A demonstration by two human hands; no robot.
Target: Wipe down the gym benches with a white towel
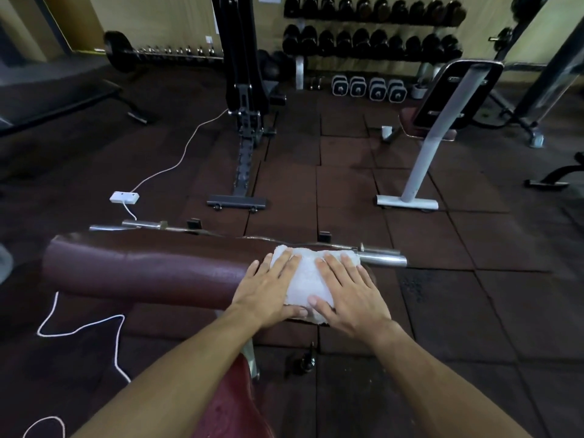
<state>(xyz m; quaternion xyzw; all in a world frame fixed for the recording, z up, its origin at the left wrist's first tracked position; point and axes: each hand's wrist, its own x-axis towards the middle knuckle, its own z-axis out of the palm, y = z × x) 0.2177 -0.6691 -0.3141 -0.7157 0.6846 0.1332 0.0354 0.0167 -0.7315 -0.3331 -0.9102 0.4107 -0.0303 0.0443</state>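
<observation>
Low in the frame's centre, a folded white terry towel lies on a maroon padded vinyl bench. Left hand and right hand press it flat, fingers straight, gripping nothing.

1. Two bare forearms come into view from the bottom edge, with no sleeves on the parts that show.
2. The left hand wears no glove, ring or watch.
3. The right hand is likewise uncovered, and its wrist carries no band.
4. Fingernails on both hands are short and unpainted.
5. A dark red garment shows between the forearms.
</observation>
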